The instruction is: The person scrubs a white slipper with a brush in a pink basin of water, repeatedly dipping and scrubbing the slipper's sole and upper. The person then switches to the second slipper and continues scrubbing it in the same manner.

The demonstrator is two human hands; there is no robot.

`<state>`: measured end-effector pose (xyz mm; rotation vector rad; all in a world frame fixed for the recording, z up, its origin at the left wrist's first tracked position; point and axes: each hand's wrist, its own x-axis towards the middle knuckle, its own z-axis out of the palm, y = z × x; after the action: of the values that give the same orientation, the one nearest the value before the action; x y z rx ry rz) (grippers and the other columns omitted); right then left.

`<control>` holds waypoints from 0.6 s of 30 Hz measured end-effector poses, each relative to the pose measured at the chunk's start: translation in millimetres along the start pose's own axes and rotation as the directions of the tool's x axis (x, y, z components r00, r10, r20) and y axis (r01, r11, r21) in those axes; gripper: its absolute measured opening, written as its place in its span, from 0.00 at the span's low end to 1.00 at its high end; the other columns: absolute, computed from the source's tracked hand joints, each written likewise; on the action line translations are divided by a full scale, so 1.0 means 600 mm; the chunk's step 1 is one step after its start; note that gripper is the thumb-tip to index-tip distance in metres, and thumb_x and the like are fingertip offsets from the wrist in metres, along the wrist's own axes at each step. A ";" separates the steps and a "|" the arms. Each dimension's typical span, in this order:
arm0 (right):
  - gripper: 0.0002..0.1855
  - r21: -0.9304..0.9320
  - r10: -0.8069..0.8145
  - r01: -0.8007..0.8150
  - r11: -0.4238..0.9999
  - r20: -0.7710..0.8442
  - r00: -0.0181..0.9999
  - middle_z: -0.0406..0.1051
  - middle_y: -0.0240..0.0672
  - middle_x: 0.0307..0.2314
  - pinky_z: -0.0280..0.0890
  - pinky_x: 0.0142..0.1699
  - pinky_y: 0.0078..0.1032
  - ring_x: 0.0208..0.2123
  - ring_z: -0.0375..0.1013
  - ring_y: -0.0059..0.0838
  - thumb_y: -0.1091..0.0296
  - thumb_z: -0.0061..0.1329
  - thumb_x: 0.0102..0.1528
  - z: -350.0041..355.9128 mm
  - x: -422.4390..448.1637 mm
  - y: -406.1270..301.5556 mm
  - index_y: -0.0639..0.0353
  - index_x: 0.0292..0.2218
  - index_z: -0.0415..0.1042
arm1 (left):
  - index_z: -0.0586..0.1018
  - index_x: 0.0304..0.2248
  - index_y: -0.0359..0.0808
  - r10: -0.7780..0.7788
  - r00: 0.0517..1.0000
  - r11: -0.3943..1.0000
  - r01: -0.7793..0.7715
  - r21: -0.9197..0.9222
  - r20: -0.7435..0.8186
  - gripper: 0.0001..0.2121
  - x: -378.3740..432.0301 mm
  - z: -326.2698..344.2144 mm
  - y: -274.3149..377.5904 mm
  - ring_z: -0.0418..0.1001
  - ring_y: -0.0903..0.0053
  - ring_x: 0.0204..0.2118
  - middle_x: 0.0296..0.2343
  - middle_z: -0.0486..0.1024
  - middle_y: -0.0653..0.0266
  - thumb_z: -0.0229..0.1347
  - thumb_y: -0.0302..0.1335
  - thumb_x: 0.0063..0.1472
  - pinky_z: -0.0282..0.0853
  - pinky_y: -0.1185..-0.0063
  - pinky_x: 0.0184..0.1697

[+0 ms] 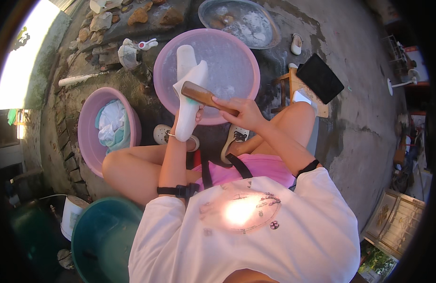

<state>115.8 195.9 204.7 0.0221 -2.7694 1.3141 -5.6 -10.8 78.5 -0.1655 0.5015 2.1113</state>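
In my left hand [199, 115] is a white slide sandal [190, 113], held up over the near left rim of a pink basin [256, 81] of cloudy water. My right hand [244, 112] grips the handle of a wooden scrub brush [200, 93], whose head lies against the sandal near its strap. The bristle side is turned away from view. A small green patch shows on the sandal just under the brush. Behind it, another white sandal [186, 58] lies at the left part of the basin, partly covered by the held one.
A smaller pink tub [134, 123] with white and teal cloth stands at left. Beyond the basin is a metal tub [274, 33] of water. A wooden stool [322, 106] bearing a black flat object [320, 78] stands at right. A green tub [79, 226] sits lower left, stones [101, 22] upper left.
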 end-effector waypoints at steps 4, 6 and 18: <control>0.24 0.163 0.215 -0.165 0.973 -0.365 0.906 0.74 0.36 0.26 0.65 0.29 0.25 0.23 0.72 0.35 0.64 0.54 0.54 -0.014 0.028 0.003 0.36 0.53 0.71 | 0.64 0.51 0.34 -0.052 0.949 0.985 0.101 -0.143 0.312 0.19 -0.001 -0.010 -0.003 0.65 0.77 0.26 0.34 0.63 0.58 0.47 0.35 0.66 0.68 0.84 0.27; 0.24 0.143 -0.064 0.095 0.985 -0.207 0.976 0.73 0.34 0.24 0.65 0.28 0.25 0.23 0.72 0.36 0.62 0.54 0.54 -0.007 0.025 -0.002 0.34 0.53 0.71 | 0.63 0.53 0.34 -0.016 0.962 0.943 0.106 -0.316 0.273 0.20 -0.005 -0.008 0.001 0.66 0.76 0.28 0.35 0.62 0.57 0.47 0.35 0.66 0.70 0.82 0.29; 0.23 0.095 -0.040 0.058 0.994 -0.188 0.981 0.74 0.40 0.23 0.65 0.28 0.29 0.21 0.71 0.39 0.59 0.54 0.54 0.056 0.017 0.023 0.37 0.52 0.72 | 0.66 0.51 0.31 0.004 0.929 0.897 0.161 -0.412 0.370 0.24 -0.018 0.020 -0.008 0.62 0.74 0.27 0.30 0.64 0.55 0.47 0.42 0.63 0.65 0.81 0.30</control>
<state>103.0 178.7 173.6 -0.0251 -2.5305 1.3667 5.3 -12.1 91.2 -0.0439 -0.2049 2.0801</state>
